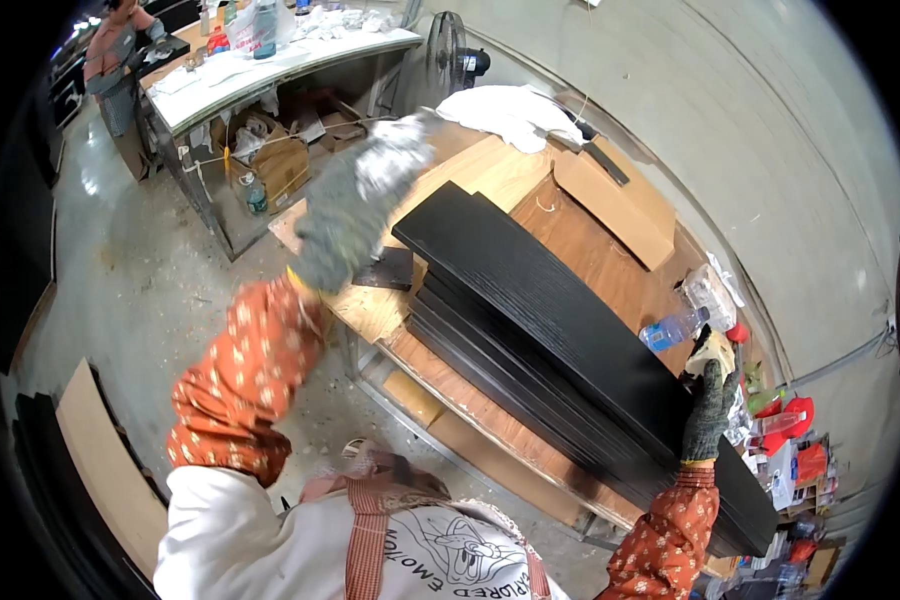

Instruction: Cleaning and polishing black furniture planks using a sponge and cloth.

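Observation:
A stack of long black boards (pixel 560 310) with a faint grain lies slantwise across the workbench in front of me. My left hand (pixel 335 225), in a grey-green work glove, is raised beyond the stack's far left end. It grips a crumpled white rag (pixel 395 155), and both are smeared by motion. My right hand (pixel 709 420), in a dark grey glove, is at the right part of the top board, its fingers curled round a small pale tan piece (pixel 712 355) that I cannot identify. Beneath my left hand sits a small dark block (pixel 385 268).
A clear plastic bottle (pixel 674 328) lies beside the stack. Behind it are a cardboard piece (pixel 615 205) and a white cloth (pixel 510 115). A fan (pixel 448 55) stands by the wall. Another person (pixel 120 70) works at a cluttered white table (pixel 220 90). Boards (pixel 105 460) lean at lower left.

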Action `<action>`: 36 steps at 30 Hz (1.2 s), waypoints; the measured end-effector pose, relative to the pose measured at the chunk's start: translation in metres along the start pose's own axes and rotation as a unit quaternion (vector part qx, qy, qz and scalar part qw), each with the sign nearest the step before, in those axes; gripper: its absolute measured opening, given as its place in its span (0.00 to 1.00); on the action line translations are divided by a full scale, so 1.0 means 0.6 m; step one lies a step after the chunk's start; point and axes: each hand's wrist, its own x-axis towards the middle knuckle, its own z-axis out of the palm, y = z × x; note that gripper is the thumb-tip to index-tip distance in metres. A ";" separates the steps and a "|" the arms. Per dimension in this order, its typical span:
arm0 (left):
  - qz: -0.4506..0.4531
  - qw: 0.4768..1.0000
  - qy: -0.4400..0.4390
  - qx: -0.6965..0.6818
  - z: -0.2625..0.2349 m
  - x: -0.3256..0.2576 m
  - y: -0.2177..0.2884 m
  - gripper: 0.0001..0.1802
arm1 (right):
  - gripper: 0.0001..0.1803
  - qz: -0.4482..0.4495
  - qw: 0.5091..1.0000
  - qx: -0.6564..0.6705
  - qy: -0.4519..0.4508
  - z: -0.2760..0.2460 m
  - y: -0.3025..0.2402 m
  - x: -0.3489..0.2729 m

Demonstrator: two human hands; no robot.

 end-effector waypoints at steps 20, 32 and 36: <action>0.066 0.919 -0.159 0.355 0.063 -0.094 0.168 0.34 | 0.23 -0.025 0.997 -0.067 0.018 -0.026 0.018 0.004; 0.114 0.861 -0.157 0.470 0.105 -0.113 0.197 0.30 | 0.28 0.055 0.998 0.021 0.003 0.009 -0.035 -0.001; -0.012 0.844 -0.117 0.523 0.009 -0.080 0.134 0.39 | 0.32 0.032 0.999 0.017 0.007 -0.008 -0.030 0.000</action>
